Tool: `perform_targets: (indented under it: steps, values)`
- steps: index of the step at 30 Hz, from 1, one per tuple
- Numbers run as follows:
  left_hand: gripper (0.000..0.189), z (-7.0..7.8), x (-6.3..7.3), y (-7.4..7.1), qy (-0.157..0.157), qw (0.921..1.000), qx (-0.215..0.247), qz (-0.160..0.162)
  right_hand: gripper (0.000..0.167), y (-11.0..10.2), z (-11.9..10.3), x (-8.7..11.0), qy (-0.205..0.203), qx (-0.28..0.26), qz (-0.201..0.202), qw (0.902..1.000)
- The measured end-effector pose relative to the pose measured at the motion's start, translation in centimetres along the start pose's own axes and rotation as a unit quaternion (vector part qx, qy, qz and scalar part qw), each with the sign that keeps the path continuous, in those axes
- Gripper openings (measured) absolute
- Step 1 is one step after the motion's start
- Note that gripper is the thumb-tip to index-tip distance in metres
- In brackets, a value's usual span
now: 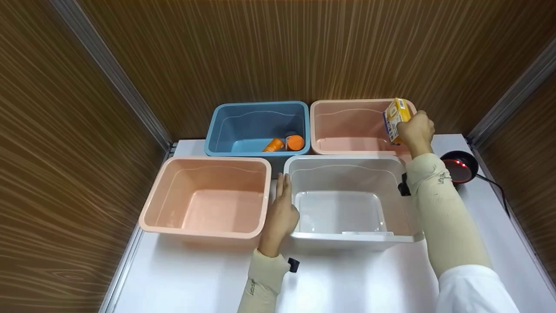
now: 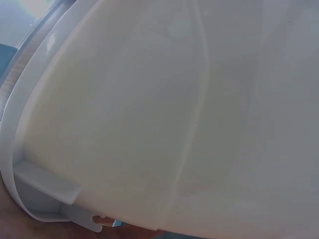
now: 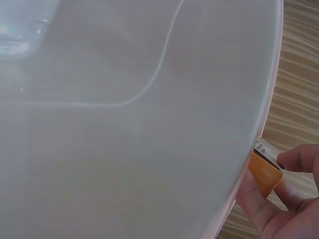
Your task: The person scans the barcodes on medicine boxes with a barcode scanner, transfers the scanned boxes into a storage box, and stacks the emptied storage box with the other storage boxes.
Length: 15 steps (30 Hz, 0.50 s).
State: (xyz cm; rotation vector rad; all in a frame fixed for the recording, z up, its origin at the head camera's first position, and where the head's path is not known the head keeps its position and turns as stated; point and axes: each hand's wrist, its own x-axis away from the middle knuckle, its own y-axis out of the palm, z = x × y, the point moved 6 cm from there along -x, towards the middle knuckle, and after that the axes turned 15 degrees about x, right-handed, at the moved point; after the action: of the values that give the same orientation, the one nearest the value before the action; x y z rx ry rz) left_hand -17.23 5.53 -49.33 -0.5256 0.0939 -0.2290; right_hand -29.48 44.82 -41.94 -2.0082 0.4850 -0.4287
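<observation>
1. Pinched the yellow box (image 1: pixel 396 120) with the right hand (image 1: pixel 418 134), over the right end of the back pink bin (image 1: pixel 347 124).
2. Aimed its long axis roughly front to back, just left of that hand.
3. Rested the left hand (image 1: pixel 280 217), fingers straight, beside the white bin (image 1: pixel 343 176), farther off.
</observation>
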Motion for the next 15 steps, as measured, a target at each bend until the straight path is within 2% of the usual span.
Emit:
perform_targets:
  steps: [5,15]
  values:
    - [0.073,0.00,0.17,0.01,0.007,1.0000,0.001,0.003,0.060,-0.11,0.28,0.12,0.002,-0.007,0.003,1.0000]
    - [0.075,-0.07,0.10,0.14,-0.007,0.9999,0.009,-0.002,0.054,-0.22,0.77,-0.14,0.002,-0.009,0.012,0.9999]
